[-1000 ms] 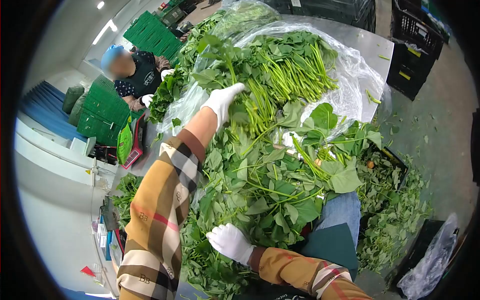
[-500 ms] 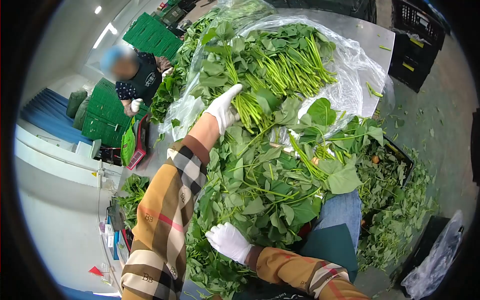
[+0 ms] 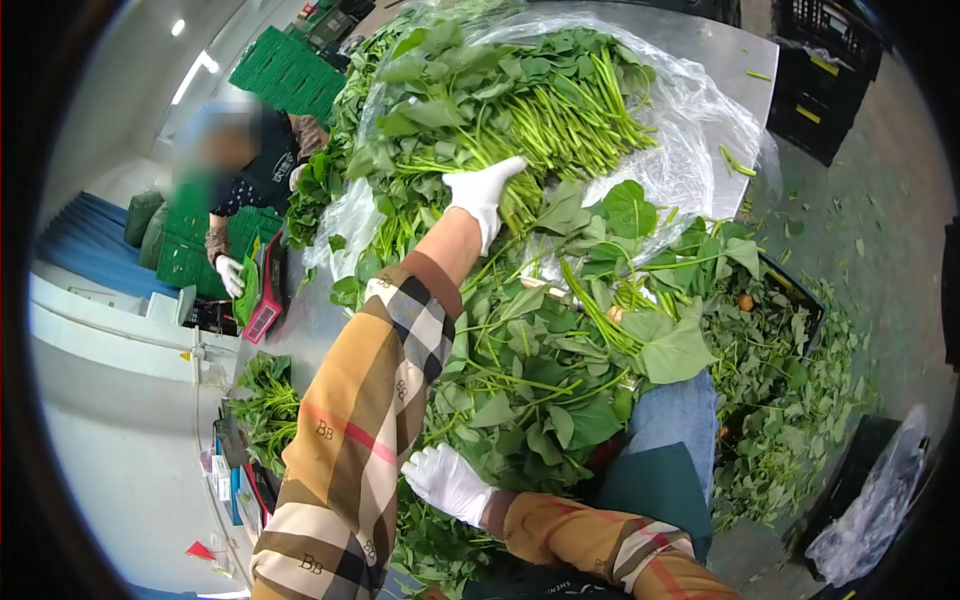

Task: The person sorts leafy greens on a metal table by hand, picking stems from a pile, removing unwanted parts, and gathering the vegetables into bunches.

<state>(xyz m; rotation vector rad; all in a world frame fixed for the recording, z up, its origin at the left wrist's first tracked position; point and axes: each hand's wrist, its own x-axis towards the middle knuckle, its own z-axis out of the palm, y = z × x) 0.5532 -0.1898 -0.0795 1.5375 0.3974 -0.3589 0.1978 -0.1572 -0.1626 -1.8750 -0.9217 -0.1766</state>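
Observation:
My left hand (image 3: 484,200), in a white glove, is closed round the stems of a leafy green bunch (image 3: 440,112), whose leaves are partly blurred. Right beside it, more bunches lie with their cut stems (image 3: 585,125) to the right, on clear plastic film (image 3: 690,130). Lower down, my right hand (image 3: 448,483), also gloved in white, rests with curled fingers at the edge of a loose heap of leafy stems (image 3: 520,385). Whatever its fingers hold is hidden.
A co-worker (image 3: 250,160) stands across the metal table (image 3: 735,80), one gloved hand at a red-framed scale (image 3: 264,305). Green crates (image 3: 290,72) stand behind, black crates (image 3: 820,100) at the right. Leaves (image 3: 800,440) cover the floor beside my leg (image 3: 675,415).
My left hand has moved a little right with the bunch, whose leaves have swung up and left. My right hand has barely moved. The co-worker's hand has reached down to the scale.

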